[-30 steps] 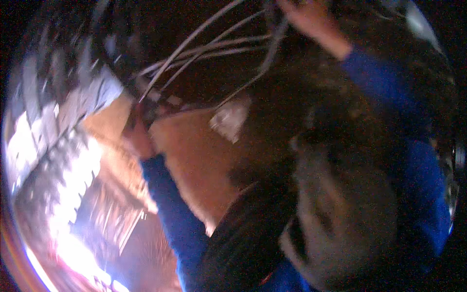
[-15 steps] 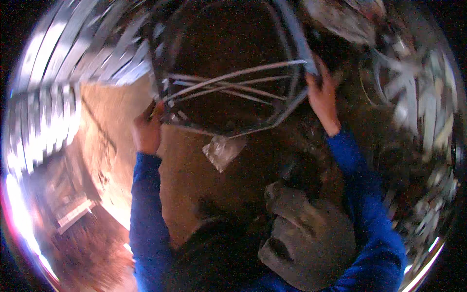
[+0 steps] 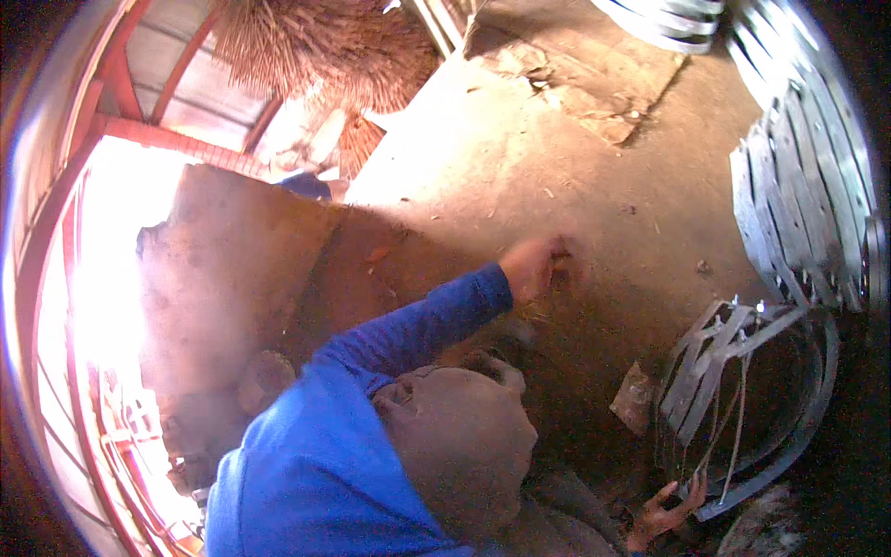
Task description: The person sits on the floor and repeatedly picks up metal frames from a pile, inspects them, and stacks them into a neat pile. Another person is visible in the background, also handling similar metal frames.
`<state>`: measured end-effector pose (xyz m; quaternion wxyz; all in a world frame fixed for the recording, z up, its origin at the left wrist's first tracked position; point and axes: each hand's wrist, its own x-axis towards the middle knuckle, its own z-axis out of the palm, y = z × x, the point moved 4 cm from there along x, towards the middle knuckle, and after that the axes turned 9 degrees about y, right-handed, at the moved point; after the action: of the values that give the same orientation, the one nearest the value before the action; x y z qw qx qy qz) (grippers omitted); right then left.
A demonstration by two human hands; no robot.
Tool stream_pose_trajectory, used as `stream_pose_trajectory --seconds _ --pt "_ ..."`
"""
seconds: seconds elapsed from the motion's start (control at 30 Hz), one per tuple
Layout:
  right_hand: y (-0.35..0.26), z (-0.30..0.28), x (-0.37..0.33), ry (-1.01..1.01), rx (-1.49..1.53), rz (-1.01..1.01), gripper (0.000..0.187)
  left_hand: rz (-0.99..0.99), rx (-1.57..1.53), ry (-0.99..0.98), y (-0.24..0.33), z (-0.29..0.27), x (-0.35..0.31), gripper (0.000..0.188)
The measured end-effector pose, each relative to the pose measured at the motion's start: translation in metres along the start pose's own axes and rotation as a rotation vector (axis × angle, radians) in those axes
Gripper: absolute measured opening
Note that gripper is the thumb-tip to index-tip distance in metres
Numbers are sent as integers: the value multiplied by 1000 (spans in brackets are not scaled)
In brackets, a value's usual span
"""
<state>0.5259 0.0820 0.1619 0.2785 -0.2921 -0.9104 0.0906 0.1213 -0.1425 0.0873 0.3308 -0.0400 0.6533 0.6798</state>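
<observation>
A round metal frame (image 3: 806,438), a grey band with flat strips and thin rods across it, is at the lower right. My right hand (image 3: 664,515) holds its near lower rim, fingers spread along the band. My left hand (image 3: 531,269) is away from the frame, stretched out over the brown ground near the middle. Its fingers are curled and blurred around something small and dark that I cannot make out. A crumpled pale wrapper (image 3: 633,399) lies on the ground just left of the frame.
Stacks of bent grey metal strips (image 3: 798,186) stand at the right. Flattened cardboard (image 3: 613,102) lies on the far ground. Bundles of thin brown rods (image 3: 325,46) are at the upper left, near red metal framing (image 3: 116,84). A large brown sheet (image 3: 251,269) stands at left.
My view has swung left, putting the metal frame at the lower right. My left hand has let go of the frame and moved away; my right hand is still on its rim.
</observation>
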Motion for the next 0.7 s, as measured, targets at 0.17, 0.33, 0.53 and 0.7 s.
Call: stream_pose_trajectory --seconds 0.17,0.33,0.53,0.7 --pt "-23 26 80 -348 40 -233 33 -157 -1231 139 33 -88 31 30" --pt "-80 60 141 -552 174 -392 39 -127 -1286 124 40 -105 58 29" --pt "-117 110 140 -592 184 -377 40 -239 -919 280 25 -97 68 32" --pt "-123 152 106 -861 520 137 38 -333 -946 100 4 -79 64 36"
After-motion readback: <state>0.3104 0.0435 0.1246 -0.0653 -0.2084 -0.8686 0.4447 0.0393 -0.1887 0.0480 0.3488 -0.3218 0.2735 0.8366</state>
